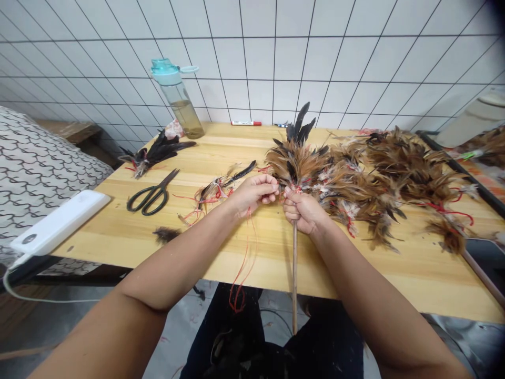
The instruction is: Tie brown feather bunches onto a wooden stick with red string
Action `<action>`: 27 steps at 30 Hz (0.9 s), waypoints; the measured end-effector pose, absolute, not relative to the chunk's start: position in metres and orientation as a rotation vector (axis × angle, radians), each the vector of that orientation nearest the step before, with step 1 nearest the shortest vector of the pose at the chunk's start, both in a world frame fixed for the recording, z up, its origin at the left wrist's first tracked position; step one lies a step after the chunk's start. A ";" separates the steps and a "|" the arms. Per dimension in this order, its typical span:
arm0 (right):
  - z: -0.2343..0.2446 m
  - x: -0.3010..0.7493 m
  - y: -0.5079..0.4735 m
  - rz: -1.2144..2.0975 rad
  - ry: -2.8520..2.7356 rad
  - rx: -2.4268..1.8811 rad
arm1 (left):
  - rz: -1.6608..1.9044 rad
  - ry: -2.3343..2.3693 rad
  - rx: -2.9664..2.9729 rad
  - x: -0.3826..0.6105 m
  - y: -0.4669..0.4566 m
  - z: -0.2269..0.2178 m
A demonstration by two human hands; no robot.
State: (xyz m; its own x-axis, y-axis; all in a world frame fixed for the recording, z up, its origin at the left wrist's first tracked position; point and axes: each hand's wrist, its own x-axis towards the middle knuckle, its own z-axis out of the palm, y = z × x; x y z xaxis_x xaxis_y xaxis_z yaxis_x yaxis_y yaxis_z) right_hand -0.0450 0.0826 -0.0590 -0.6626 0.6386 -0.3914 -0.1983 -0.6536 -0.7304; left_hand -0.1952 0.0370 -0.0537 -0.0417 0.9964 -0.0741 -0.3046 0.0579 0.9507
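Head view: my right grip (304,210) is closed around a wooden stick (294,279). My left grip (254,195) pinches red thread (245,263) at the base of a brown feather bunch (295,168) topping the stick, above the table (355,284), just beside loose feather bundles (374,184).

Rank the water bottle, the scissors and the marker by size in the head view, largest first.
1. The water bottle and the scissors: they look alike, and the scissors lie nearer the camera, so unsure which is larger.
2. The marker: smallest.
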 end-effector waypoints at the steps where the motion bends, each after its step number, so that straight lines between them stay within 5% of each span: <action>1: -0.059 -0.045 0.083 2.312 -0.918 -0.898 | 1.328 1.081 0.925 -0.195 0.037 -0.053; 12: -0.055 -0.047 0.080 2.278 -0.870 -0.972 | 1.308 1.454 1.275 -0.190 0.039 -0.056; 27: -0.052 -0.045 0.083 2.324 -0.843 -0.974 | 1.524 0.967 1.083 -0.193 0.035 -0.053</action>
State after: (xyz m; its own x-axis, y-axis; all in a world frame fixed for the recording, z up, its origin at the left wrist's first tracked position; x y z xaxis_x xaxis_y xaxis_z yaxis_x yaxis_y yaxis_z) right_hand -0.0450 0.0826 -0.0520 -0.6318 0.6264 -0.4566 -0.1879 -0.6952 -0.6938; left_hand -0.1934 0.0349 -0.0533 -0.1099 0.9798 0.1670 -0.2666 -0.1909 0.9447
